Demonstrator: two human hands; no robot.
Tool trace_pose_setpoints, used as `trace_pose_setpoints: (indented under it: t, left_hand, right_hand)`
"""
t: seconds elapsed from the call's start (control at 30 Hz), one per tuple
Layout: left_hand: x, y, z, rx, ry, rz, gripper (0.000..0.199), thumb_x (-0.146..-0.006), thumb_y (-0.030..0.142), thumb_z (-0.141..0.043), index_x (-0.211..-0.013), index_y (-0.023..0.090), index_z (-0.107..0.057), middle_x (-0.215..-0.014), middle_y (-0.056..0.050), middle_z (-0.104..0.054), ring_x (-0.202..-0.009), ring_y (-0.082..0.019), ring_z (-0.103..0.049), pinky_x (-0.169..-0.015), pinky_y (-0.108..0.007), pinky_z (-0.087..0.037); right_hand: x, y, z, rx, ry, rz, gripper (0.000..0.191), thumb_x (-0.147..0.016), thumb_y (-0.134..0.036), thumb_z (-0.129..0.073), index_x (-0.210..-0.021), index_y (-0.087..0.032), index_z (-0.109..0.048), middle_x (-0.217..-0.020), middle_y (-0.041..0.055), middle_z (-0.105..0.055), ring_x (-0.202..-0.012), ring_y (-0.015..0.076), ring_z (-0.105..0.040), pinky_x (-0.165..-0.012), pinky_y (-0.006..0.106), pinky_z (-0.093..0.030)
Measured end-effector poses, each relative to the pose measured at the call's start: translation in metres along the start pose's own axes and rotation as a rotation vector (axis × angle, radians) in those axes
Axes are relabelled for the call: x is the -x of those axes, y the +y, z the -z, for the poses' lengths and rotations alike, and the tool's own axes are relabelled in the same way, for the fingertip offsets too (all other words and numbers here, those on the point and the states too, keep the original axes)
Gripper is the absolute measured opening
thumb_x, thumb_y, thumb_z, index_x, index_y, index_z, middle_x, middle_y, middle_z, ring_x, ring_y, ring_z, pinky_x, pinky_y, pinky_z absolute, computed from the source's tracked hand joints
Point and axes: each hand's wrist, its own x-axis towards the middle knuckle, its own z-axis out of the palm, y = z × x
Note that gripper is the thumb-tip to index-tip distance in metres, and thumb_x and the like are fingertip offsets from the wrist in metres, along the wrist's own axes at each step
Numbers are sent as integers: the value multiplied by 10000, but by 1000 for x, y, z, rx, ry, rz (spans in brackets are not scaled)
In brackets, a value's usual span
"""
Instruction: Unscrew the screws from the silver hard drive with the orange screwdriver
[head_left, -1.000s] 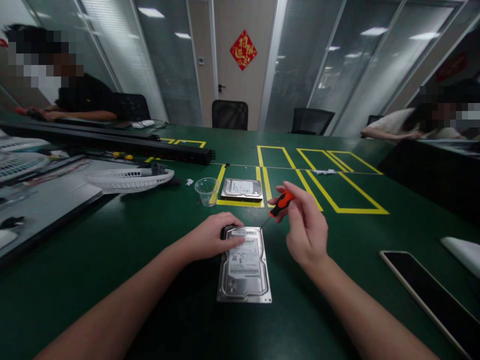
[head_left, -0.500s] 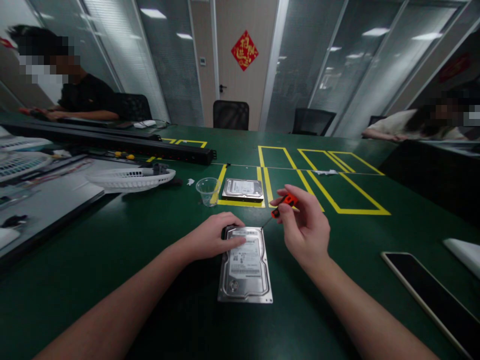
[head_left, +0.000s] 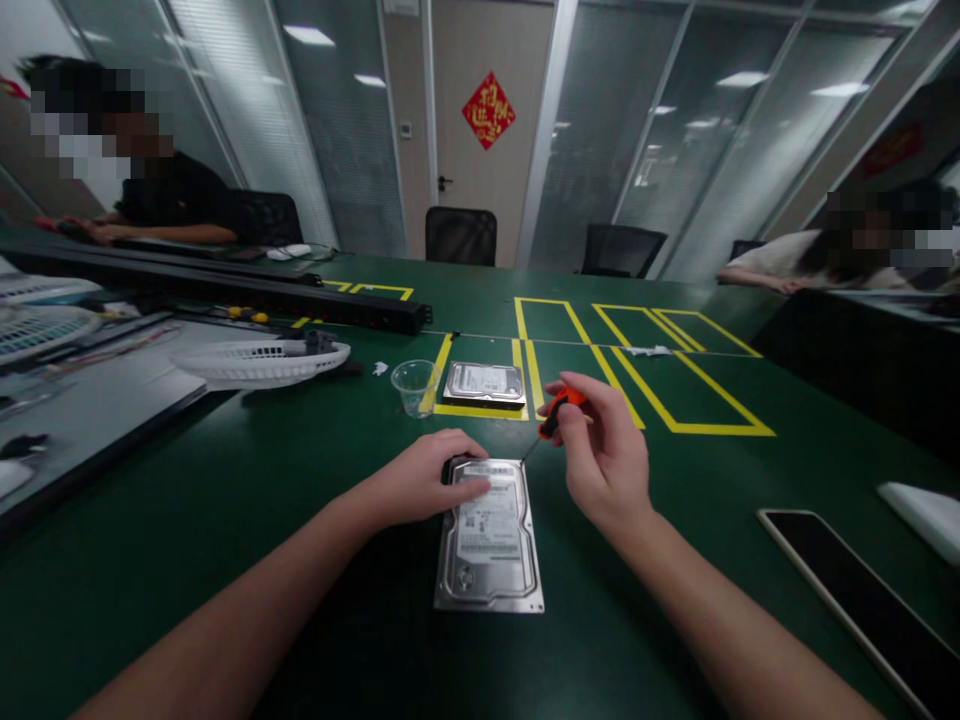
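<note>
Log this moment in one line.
left hand: holding hard drive; right hand: screwdriver, tip at drive's far-right corner; beyond: second hard drive, plastic cup

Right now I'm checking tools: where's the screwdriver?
Right of centre in the head view, the screwdriver is in the right hand, its tip at the far right corner of the nearer hard drive.

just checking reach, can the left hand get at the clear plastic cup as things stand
Probably yes: the clear plastic cup stands beyond the left hand and nothing seems to block the way, though that hand would first have to release the nearer hard drive.
</note>
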Motion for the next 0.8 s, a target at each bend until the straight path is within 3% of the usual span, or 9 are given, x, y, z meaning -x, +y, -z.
trace_pose_setpoints:
  t: [0.27, 0.4, 0.6, 0.7, 0.8]
  left_hand:
    - [1, 1, 1, 10, 11, -14, 287, -972, 391, -760, -1204, 223, -757, -1199, -83, -750, -1100, -273, -701, -957, -401, -545]
    - [0, -1, 0, 3, 17, -17, 277, -972, 386, -760, -1201, 230, -759, -1196, -79, -753, -1102, -274, -702, -954, -396, -545]
    - [0, -1, 0, 3, 11, -10, 293, -975, 411, -755, -1206, 230, -760, -1194, -82, -754, -1103, -275, -704, -955, -395, -548]
    - [0, 1, 0, 5, 14, -17, 287, -971, 398, -757, -1198, 223, -760, -1188, -83, -754, -1097, -274, -705, -959, -398, -545]
    - [0, 1, 0, 2, 13, -14, 279, -966, 391, -760, -1185, 218, -759, -1185, -85, -758, -1097, -277, -707, -960, -403, -545]
  right_hand:
    - [-8, 13, 2, 64, -60, 99, 381, -1068, -179, -581, -1432, -292, -585, -1233, 83, -707, -1013, 223, -752, -790, 396, -683]
    - [-6, 19, 5, 96, -46, 179, 403, -1047, -149, -593, -1428, -279, -575, -1211, 93, -709, -941, 220, -750, -766, 412, -675]
    - [-9, 17, 8, 97, -13, 141, 349, -1008, -158, -671, -1341, -256, -626, -1210, 92, -732, -894, 209, -768, -725, 376, -677]
    - [-10, 18, 10, 88, -18, 113, 358, -1016, -170, -675, -1359, -269, -648, -1173, 75, -741, -901, 210, -772, -711, 371, -680]
    - [-7, 19, 10, 50, -33, 102, 368, -1052, -184, -620, -1403, -287, -659, -1253, 94, -718, -929, 220, -773, -717, 394, -681]
